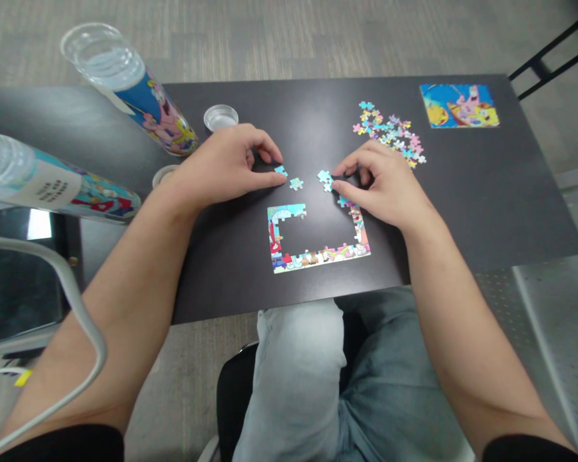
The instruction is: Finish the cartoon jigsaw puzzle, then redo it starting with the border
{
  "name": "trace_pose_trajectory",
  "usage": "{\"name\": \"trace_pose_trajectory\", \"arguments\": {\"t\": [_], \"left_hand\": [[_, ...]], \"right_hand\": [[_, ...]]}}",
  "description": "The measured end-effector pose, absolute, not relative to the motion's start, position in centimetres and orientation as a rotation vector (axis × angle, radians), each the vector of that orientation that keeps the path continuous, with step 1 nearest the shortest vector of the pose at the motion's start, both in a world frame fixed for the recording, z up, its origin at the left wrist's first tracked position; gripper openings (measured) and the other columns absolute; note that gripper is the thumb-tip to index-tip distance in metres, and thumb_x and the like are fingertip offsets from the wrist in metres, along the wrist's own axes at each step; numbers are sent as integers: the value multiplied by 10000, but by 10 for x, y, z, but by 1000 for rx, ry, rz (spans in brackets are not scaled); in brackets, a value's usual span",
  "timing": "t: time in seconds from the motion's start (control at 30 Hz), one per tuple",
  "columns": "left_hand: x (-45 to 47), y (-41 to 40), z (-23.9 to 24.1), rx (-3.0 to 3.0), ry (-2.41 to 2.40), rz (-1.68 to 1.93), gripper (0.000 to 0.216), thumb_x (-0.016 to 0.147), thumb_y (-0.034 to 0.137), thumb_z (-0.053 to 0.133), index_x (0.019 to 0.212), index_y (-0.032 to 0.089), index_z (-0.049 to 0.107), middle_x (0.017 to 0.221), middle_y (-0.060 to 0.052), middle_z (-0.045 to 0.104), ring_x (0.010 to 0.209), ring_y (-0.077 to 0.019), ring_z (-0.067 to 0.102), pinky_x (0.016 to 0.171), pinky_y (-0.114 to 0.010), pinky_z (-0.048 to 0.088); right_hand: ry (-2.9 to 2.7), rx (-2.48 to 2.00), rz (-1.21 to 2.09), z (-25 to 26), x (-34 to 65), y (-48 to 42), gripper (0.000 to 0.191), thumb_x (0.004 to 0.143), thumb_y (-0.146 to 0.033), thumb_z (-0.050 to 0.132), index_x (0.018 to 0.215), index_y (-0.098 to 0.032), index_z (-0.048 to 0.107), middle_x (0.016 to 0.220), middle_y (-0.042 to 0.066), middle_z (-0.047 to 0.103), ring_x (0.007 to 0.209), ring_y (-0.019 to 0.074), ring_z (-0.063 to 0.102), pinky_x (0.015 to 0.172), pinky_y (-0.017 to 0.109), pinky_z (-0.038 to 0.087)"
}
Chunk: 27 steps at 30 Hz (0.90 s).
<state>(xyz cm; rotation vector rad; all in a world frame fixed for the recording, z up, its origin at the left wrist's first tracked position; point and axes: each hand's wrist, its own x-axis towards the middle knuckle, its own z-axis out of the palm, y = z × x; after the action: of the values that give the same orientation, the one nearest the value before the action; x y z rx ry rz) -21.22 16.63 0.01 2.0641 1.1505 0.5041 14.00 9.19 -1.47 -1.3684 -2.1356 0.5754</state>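
My left hand (245, 157) pinches a light blue jigsaw piece (281, 171) between thumb and forefinger. Just right of it, a loose greenish-blue piece (296, 184) lies on the dark table. With thumb and forefinger my right hand (373, 176) grips light blue jigsaw pieces (325, 178), which look joined. Below both hands is a partly joined puzzle frame (313, 258): its left side, bottom and right side are linked, and its top edge has a gap. My right thumb hides part of the frame's top right corner.
A heap of loose pieces (390, 136) lies beyond my right hand, near a picture card (460, 106). At left stand two clear tubes, one taller (158, 112) and one nearer (101, 192), with a clear lid (220, 117) beside them. A white cable (89, 321) crosses the lower left.
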Motion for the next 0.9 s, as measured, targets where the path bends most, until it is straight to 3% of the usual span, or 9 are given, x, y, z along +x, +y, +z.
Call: {"name": "trace_pose_trajectory", "arguments": {"t": [0.2, 0.43, 0.73, 0.9], "left_hand": [[-211, 165, 3, 2076, 1126, 492, 379, 912, 621, 1047, 1113, 316, 950, 828, -20, 654, 828, -244, 563, 745, -403, 441], [-209, 163, 5, 2084, 1121, 487, 349, 927, 580, 1023, 1127, 302, 950, 909, -41, 708, 852, -237, 575, 743, -390, 463], [-207, 161, 5, 2029, 1106, 462, 389, 930, 569, 1017, 1199, 304, 920, 763, 14, 632, 752, -214, 566, 690, -397, 415], [-206, 159, 4, 2006, 1088, 439, 383, 953, 562, 997, 1211, 299, 891, 768, 26, 686, 714, -196, 556, 687, -399, 402]], "right_hand": [[-2097, -1362, 595, -18, 143, 95, 83, 1090, -456, 869, 1112, -380, 895, 1095, 94, 802, 911, 332, 652, 949, 702, 669], [-2107, -1396, 601, -18, 145, 96, 148, 1094, -474, 878, 1202, -377, 906, 1131, 120, 791, 1055, 395, 706, 1017, 741, 633], [-2120, -1355, 614, -19, 144, 94, 189, 1084, -542, 918, 1179, -379, 901, 1037, 96, 708, 971, 354, 629, 915, 662, 657], [-2073, -1324, 638, -24, 140, 95, 169, 1013, -454, 924, 1143, -346, 916, 1025, 64, 693, 896, 306, 619, 863, 576, 640]]}}
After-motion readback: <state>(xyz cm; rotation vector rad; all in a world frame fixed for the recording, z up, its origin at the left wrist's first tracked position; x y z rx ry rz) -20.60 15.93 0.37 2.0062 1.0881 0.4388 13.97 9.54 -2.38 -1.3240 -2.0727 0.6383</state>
